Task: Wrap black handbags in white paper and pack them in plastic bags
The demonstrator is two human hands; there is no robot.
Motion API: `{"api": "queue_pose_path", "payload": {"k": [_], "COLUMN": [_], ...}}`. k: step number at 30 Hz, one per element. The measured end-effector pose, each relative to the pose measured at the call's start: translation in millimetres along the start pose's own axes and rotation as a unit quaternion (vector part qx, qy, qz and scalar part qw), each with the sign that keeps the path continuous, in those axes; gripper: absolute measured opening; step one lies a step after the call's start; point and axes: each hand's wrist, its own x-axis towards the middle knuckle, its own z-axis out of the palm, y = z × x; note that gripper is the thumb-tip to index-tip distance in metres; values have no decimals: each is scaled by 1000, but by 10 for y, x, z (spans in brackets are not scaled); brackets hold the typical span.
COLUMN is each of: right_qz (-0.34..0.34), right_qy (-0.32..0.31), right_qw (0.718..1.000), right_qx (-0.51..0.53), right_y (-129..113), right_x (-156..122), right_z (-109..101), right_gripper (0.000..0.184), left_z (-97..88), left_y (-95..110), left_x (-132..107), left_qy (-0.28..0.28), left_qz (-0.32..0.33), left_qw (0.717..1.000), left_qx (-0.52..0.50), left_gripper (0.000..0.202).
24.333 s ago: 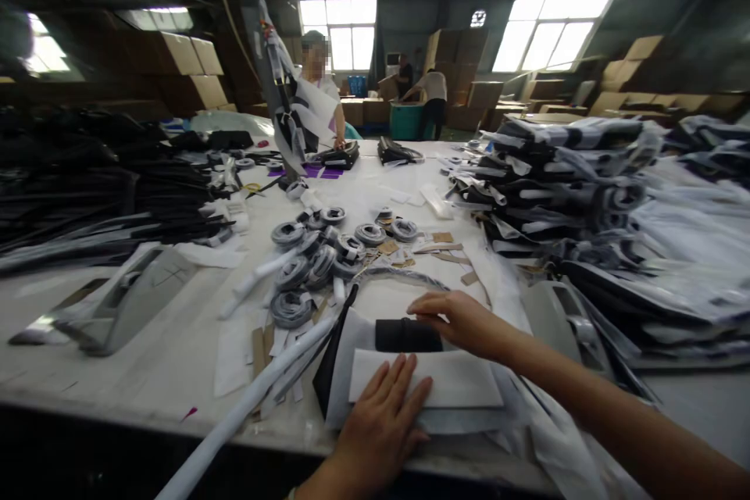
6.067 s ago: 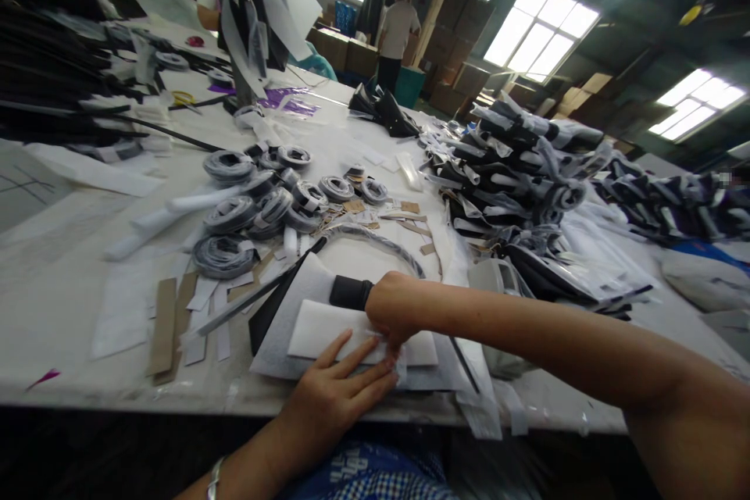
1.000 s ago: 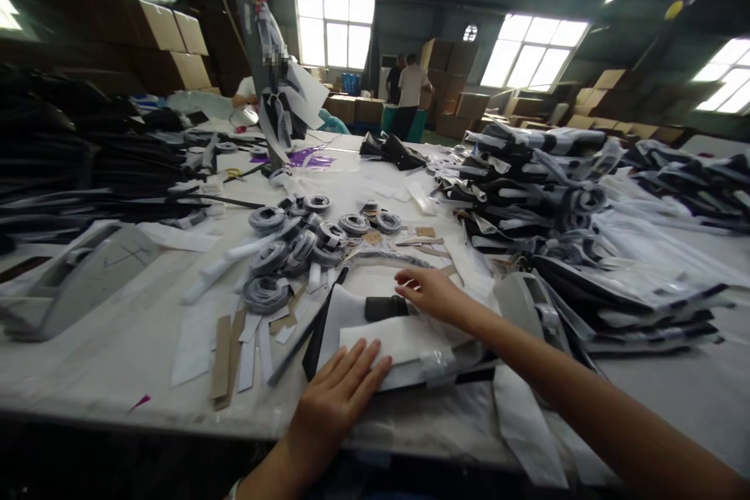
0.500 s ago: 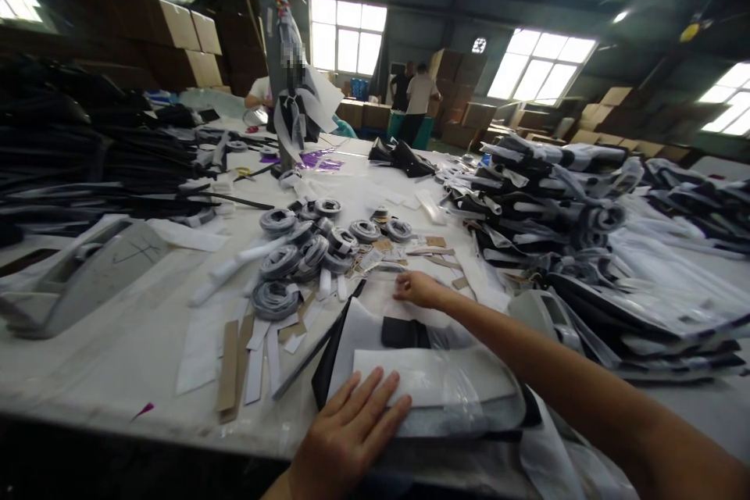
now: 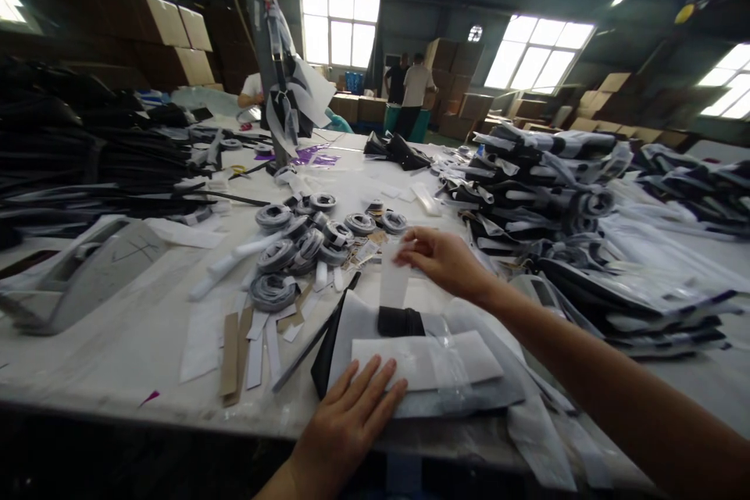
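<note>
The left hand [image 5: 348, 426] lies flat, fingers spread and grasping nothing, on the lower left part of a white rectangular padded sheet [image 5: 380, 363] banded with clear tape. The right hand [image 5: 451, 262] pinches the upper end of a translucent whitish flat strip [image 5: 394, 273] between thumb and fingers; its lower end reaches a short black rolled piece [image 5: 400, 322], though whether it is stuck there I cannot tell. Sheet and rolled piece lie on a flat black item covered in pale grey sheeting [image 5: 356, 319], close to the near edge of the white tabletop [image 5: 117, 363], with only a narrow margin below.

Bare surface opens out at the near left, beyond the brown cardboard strips [image 5: 230, 355]. Grey wrapped coils [image 5: 274, 291] crowd the space past the item's upper left corner. On the right, a tall pile of black wrapped goods [image 5: 527, 187] limits room beyond the forearm.
</note>
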Motion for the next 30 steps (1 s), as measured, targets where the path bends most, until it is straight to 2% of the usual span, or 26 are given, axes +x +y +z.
{"api": "queue_pose_path", "payload": {"k": [4, 6, 9, 13, 18, 21, 24, 27, 30], "right_qz": [-114, -149, -204, -229, -268, -296, -309, -291, -263], "right_qy": [-19, -25, 6, 39, 79, 90, 78, 55, 40], "right_qw": [991, 985, 972, 960, 941, 929, 927, 923, 907], "right_qx": [-70, -78, -121, -154, -192, -202, -200, -246, -327], "right_y": [-155, -107, 35, 210, 345, 394, 485, 640, 793], "right_x": [-715, -1046, -1400, -1630, -1720, -1811, -2040, -2335, -2507], "right_z": [209, 381, 634, 867, 1011, 1010, 967, 973, 1078], "right_gripper": [13, 20, 27, 37, 32, 30, 28, 34, 43], "left_z": [-14, -24, -24, 14, 38, 12, -8, 2, 23], "left_y": [-5, -13, -26, -26, 19, 34, 22, 4, 0], "left_x": [0, 14, 26, -15, -93, -86, -60, -53, -65], "left_qy": [-13, 3, 22, 38, 71, 46, 2, -13, -23], "left_qz": [2, -4, -9, -24, -76, -56, -34, -38, -43], "left_qw": [1000, 1000, 998, 994, 985, 988, 991, 991, 990], "left_qx": [-10, -22, -55, -100, -139, -134, -127, -127, -130], "left_gripper": [46, 45, 38, 29, 25, 33, 38, 39, 41]}}
